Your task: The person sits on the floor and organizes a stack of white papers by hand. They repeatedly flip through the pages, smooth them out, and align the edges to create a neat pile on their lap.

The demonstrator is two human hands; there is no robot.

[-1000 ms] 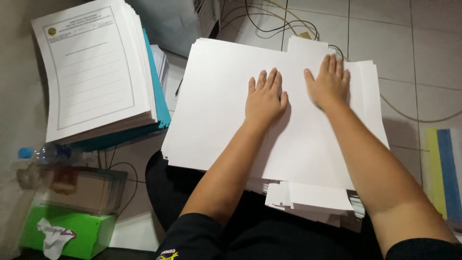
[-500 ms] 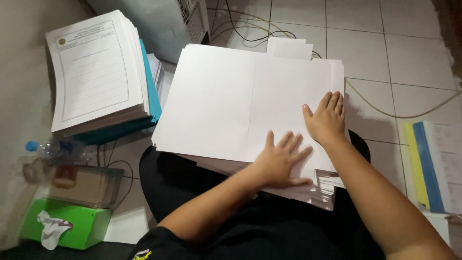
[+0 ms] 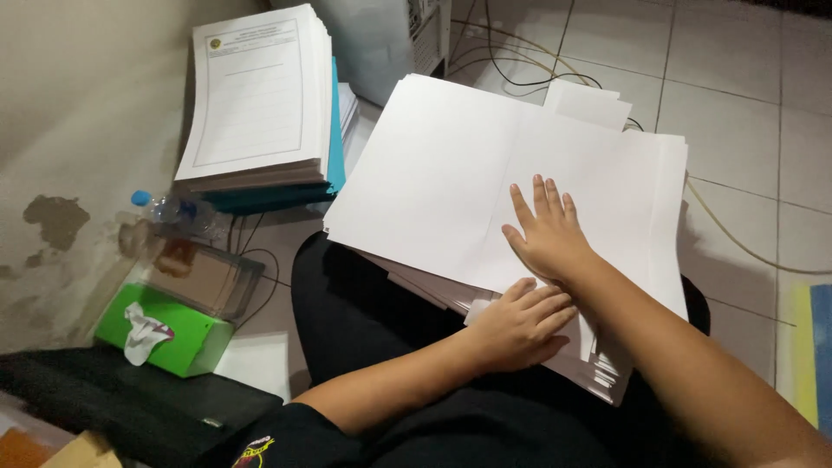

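A wide stack of blank white paper sheets [image 3: 433,173] rests across my lap. My right hand [image 3: 546,230] lies flat on the top sheet, fingers spread and pointing away from me. My left hand [image 3: 518,325] rests at the stack's near edge, fingers together on the lower sheets just below my right wrist. Neither hand grips anything. The bottom of the stack fans out unevenly near my right forearm.
A tall pile of printed forms [image 3: 256,100] on a teal folder stands at the upper left. A plastic bottle [image 3: 169,208], a clear box [image 3: 204,277] and a green tissue box [image 3: 160,329] line the wall. Cables [image 3: 520,52] cross the tiled floor [image 3: 737,87].
My left hand has slid back from the top sheet to the near edge of the stack. My right hand has drawn toward the middle. The view has shifted left.
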